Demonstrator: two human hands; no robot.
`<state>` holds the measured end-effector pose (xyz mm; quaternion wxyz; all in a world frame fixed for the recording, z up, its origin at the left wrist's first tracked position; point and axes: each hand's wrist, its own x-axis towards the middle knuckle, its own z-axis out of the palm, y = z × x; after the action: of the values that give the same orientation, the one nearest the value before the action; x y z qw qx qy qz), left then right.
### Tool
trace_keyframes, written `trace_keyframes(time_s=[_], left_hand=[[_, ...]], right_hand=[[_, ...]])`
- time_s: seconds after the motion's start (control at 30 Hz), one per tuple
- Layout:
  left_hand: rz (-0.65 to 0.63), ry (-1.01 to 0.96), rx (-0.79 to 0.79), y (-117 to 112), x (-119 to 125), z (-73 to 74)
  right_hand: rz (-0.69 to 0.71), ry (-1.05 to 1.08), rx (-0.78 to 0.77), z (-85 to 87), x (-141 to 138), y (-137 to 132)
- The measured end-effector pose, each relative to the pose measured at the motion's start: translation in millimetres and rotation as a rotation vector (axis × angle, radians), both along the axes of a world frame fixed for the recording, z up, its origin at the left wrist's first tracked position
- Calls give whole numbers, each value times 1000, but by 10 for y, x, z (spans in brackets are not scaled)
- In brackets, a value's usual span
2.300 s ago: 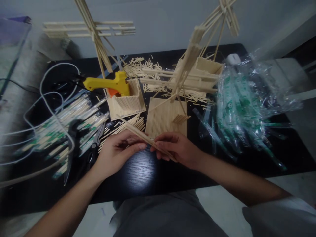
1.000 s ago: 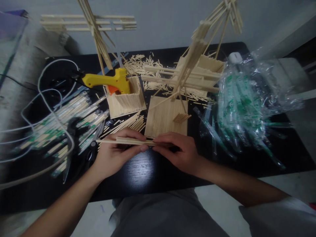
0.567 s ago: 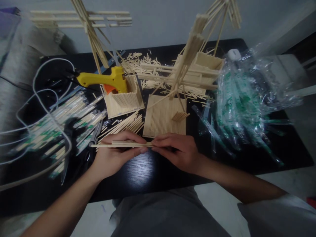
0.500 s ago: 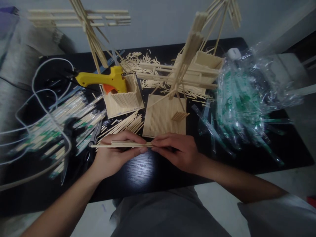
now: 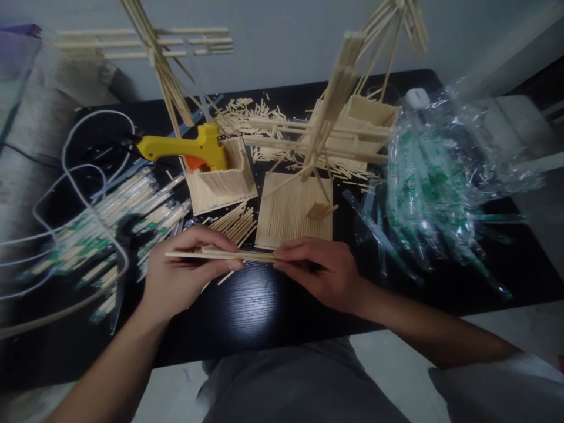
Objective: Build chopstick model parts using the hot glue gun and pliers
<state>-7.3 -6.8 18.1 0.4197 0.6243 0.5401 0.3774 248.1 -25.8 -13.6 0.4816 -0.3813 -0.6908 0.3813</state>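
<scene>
Both hands hold a thin bundle of wooden sticks (image 5: 247, 255) level above the black table (image 5: 247, 311). My left hand (image 5: 178, 279) is closed round its left part, thumb under, fingers curled over the top. My right hand (image 5: 321, 270) pinches the right end with thumb and fingertips. Just behind the bundle lies a flat square panel of sticks (image 5: 293, 208), from which a slanted stick tower (image 5: 335, 100) rises. A loose fan of sticks (image 5: 233, 223) lies on the table behind my left hand.
A yellow glue gun (image 5: 185, 150) rests on an open stick box (image 5: 222, 179). Wrapped chopsticks (image 5: 101, 226) and white cable (image 5: 79, 176) lie at the left. Clear plastic wrappers (image 5: 436, 170) pile up at the right. Short stick offcuts (image 5: 251, 114) litter the back, beside another stick frame (image 5: 150, 44).
The bundle went from slanted to level. My left hand has slid left along it and now grips nearer its left end. My right hand has kept its pinch on the right end.
</scene>
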Motion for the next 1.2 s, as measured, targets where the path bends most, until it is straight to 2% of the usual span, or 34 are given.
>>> trace_keyframes(time_s=[0.33, 0.67, 1.07, 1.2], left_hand=[[4, -38, 64, 8, -29, 16], [-27, -34, 48, 18, -18, 33], [55, -57, 5, 49, -35, 64], [35, -48, 37, 52, -40, 54]], right_hand=[[-11, 40, -108, 7, -15, 15], [-7, 57, -148, -9, -15, 24], [-35, 82, -185, -27, -24, 36], [-29, 89, -194, -35, -27, 40]])
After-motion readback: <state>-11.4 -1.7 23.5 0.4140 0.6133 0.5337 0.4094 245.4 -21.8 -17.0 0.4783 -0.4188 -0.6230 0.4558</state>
